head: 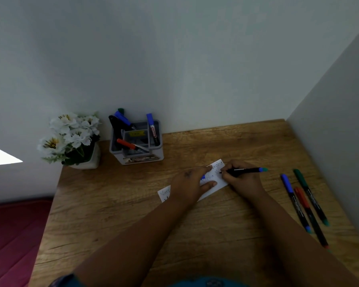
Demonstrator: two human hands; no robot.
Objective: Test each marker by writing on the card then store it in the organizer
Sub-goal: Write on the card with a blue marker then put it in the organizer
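Observation:
A white card [215,174] with handwriting lies on the wooden desk [116,204]. My left hand [190,185] presses flat on it, and a blue cap shows under its fingers. My right hand [239,179] grips a black marker [245,170] with a blue-green end, its tip touching the card. Three capped markers lie at the right: blue [294,201], red [308,214] and green [310,195]. The grey organizer [137,160] at the back holds several markers.
A white pot of white flowers [71,139] stands at the desk's back left corner. Walls close the desk at the back and on the right [340,121]. A red surface [13,235] lies below the desk's left edge.

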